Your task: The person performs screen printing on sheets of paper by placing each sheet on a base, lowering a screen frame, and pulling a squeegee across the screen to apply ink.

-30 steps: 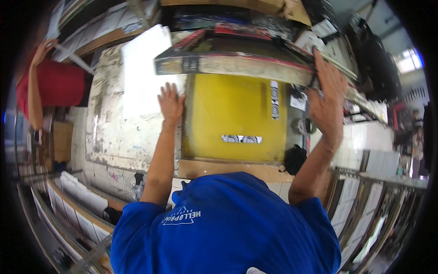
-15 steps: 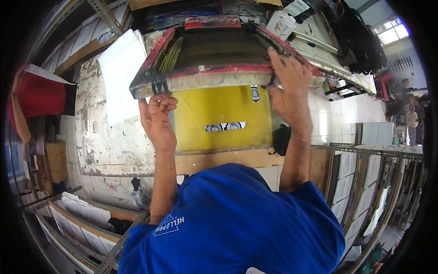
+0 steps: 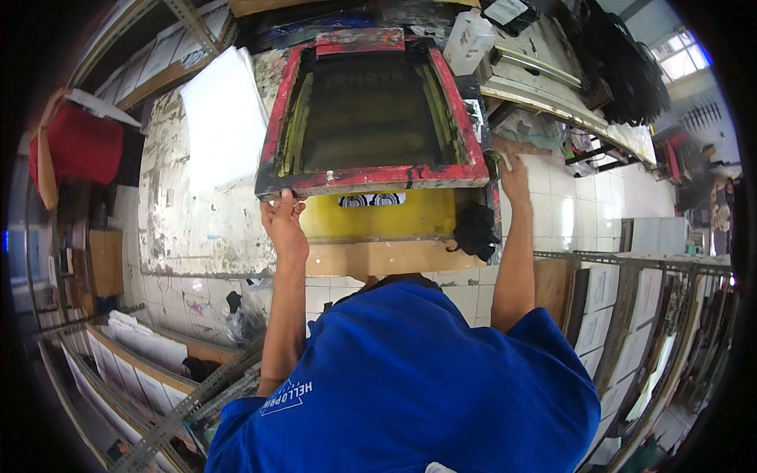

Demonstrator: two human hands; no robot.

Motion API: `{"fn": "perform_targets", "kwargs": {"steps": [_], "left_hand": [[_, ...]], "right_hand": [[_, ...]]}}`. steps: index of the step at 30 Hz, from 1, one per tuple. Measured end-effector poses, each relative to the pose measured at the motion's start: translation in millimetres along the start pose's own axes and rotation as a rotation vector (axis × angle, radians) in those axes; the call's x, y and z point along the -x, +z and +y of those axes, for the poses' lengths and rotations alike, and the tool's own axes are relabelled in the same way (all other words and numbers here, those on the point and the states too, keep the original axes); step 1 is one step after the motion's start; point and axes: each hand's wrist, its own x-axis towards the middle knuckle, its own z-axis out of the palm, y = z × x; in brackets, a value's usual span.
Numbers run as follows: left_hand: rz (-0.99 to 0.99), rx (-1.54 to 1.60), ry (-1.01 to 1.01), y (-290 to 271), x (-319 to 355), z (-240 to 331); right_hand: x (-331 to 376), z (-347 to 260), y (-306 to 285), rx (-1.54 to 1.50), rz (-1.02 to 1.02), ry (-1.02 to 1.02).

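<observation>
Gripping the near left corner of the red printing frame [image 3: 371,110], the left hand [image 3: 282,222] has its fingers curled up over the frame's lower rail, pinching it. That frame lies flat over a yellow sheet [image 3: 378,219] on the worktable [image 3: 185,213], covering all but the sheet's near strip.

Going from the left: a red bundle [image 3: 75,143] sits at the far left edge, with shelves of white boards [image 3: 150,347] below it. Next comes the table's worn, paint-flecked top, carrying a stack of white paper [image 3: 222,126] just left of the frame. A black rag [image 3: 475,230] hangs at the frame's near right corner. The right hand [image 3: 514,175] rests at the frame's right side, fingers stretched upward; whether it clasps the rail or only presses against it cannot be told. A white plastic bottle [image 3: 468,41] stands beyond the frame's far right corner. White floor tiles and racks of flat panels [image 3: 631,315] fill the right side.

A small black-and-white print on the yellow sheet is half hidden under the frame. The person's blue shirt [image 3: 410,378] blocks the table's near edge, and the room's far right is blurred.
</observation>
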Motion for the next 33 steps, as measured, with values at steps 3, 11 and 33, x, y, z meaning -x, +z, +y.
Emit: {"fn": "perform_targets", "kwargs": {"steps": [3,11,33], "left_hand": [[0.051,-0.002,-0.082,-20,4,-21],[0.122,0.088,-0.197,-37,6,-61],[0.372,-0.242,0.062,-153,174,-91]], "right_hand": [[10,-3,9,-0.223,-0.246,-0.045],[48,-25,14,-0.558,-0.448,-0.027],[56,-100,-3,-0.47,-0.123,-0.247]]}}
